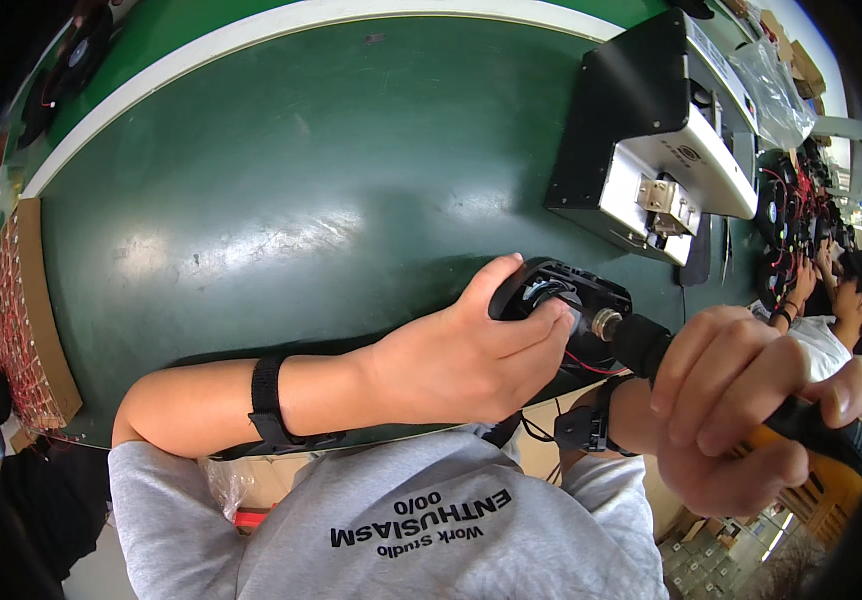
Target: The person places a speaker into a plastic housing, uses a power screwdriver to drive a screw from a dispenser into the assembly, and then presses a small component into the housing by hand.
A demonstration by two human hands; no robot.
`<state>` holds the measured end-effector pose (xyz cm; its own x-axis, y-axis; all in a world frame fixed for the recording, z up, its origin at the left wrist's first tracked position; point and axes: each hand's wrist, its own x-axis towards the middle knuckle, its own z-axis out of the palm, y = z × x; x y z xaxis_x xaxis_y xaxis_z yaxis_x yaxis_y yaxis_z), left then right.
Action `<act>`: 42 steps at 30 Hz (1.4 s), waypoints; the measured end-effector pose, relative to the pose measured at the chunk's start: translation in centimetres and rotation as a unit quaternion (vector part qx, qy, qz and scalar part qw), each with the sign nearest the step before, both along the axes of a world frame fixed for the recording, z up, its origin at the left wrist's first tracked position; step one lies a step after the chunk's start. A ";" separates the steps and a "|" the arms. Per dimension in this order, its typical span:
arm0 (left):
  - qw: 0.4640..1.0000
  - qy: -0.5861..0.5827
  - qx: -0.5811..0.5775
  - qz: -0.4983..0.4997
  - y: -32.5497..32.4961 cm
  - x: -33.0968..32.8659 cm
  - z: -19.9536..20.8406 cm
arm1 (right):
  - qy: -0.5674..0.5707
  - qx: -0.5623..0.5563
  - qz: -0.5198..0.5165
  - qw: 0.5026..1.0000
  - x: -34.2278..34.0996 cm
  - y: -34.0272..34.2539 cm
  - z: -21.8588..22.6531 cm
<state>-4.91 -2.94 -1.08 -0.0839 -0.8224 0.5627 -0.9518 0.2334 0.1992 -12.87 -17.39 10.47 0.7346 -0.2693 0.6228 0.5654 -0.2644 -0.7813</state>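
My right hand (741, 400) is closed round a black-and-orange driver (801, 430), its tip at the fan (563, 300). My left hand (471, 350) grips that black fan, held over the near edge of the green table (281, 200). Beyond, right, a black-and-white machine (661, 130) bearing a small round dark label; behind it a clear bag (776, 90). Far left edge, a cardboard tray (21, 320) of red-wired parts.

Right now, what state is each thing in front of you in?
Left hand: closed around the black fan.
Black fan: held off the bench, red wire hanging below.
Right hand: gripping the power screwdriver.
Power screwdriver: tip against the fan.
Black-and-white machine: standing on the green bench, untouched.
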 end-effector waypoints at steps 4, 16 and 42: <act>1.000 0.020 -0.004 0.007 0.0 -0.1 0.0 | 0.007 0.011 -0.005 1.000 0.4 -0.3 -1.3; 1.000 0.019 0.013 -0.005 -0.2 0.1 0.0 | 0.003 0.004 -0.013 1.000 0.1 -0.7 -1.9; 1.000 0.022 -0.008 0.001 -0.3 0.0 -0.3 | 0.007 0.021 0.010 1.000 0.8 -0.4 -2.2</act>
